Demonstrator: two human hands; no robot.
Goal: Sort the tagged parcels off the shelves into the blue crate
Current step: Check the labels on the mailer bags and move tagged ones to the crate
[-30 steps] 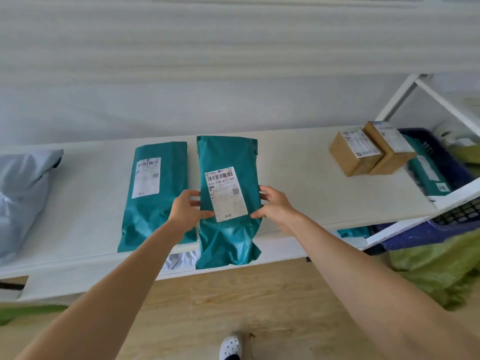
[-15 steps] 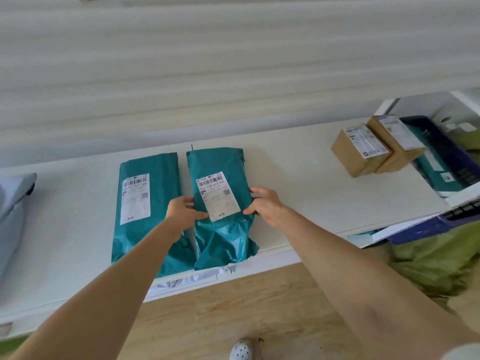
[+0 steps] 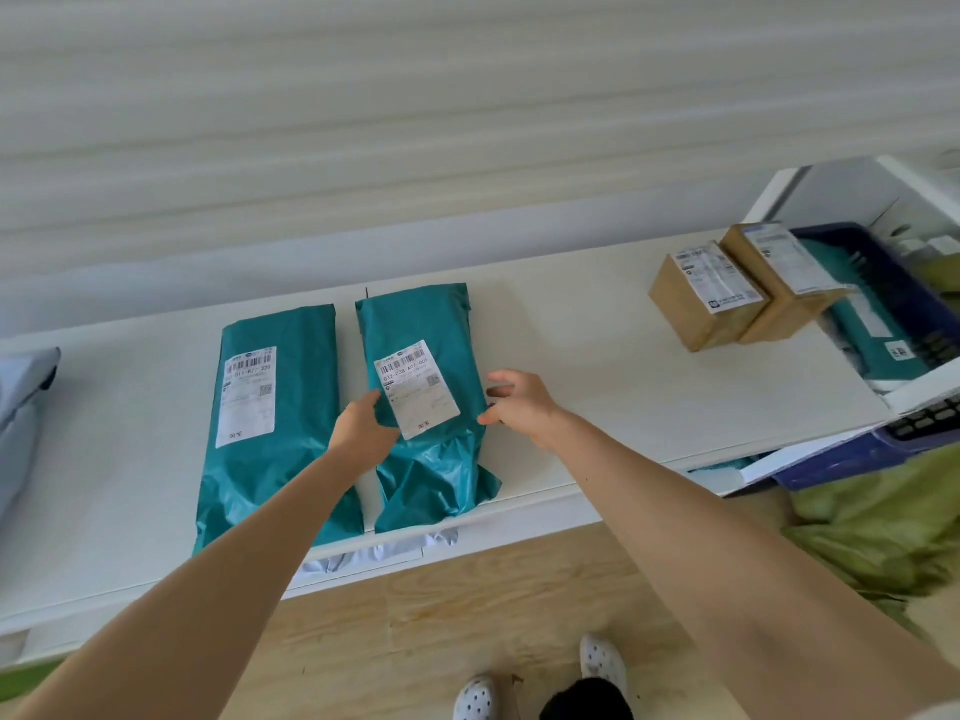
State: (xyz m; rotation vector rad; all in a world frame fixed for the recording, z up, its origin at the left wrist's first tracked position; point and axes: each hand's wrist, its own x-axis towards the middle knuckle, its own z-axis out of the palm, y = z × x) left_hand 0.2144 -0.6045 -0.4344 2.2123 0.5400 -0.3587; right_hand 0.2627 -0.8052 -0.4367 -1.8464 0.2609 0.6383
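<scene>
Two teal parcels with white barcode labels lie side by side on the white shelf. My left hand pinches the left edge of the right teal parcel, thumb by its label. My right hand hovers just off that parcel's right edge, fingers apart and holding nothing. The left teal parcel lies untouched under my left forearm. The blue crate sits at the far right beyond the shelf end, with another teal parcel inside it.
Two labelled cardboard boxes stand at the shelf's right end, next to the crate. A grey bag lies at the far left. A green sack is on the wooden floor at right. White bags show on the shelf below.
The right teal parcel, held up in both hands a second ago, now lies flat on the shelf. My right hand has let go and drawn slightly to the right.
</scene>
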